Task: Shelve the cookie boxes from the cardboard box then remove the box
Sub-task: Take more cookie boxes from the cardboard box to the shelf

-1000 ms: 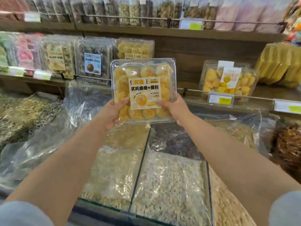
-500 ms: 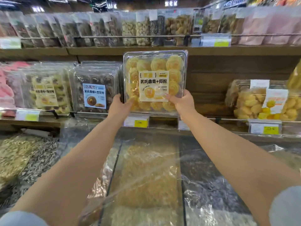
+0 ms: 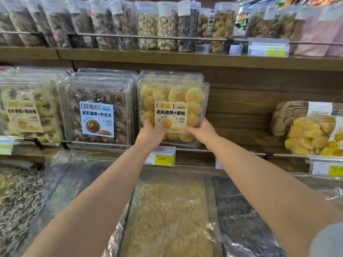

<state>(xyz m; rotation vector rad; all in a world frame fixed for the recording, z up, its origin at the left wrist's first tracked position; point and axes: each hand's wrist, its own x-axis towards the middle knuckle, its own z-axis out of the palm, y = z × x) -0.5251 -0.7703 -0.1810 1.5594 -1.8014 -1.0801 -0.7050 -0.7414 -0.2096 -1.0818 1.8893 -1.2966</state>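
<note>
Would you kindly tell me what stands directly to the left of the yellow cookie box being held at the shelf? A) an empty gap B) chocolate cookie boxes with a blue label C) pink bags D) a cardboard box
B: chocolate cookie boxes with a blue-and-white label stand beside the yellow cookie box that the left hand and right hand hold.

Cookie box stands on shelf, right of chocolate boxes.

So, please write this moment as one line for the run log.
step: shelving | left hand: shut on yellow cookie box | right hand: same box | spot: middle shelf, right of chocolate cookie boxes
</note>
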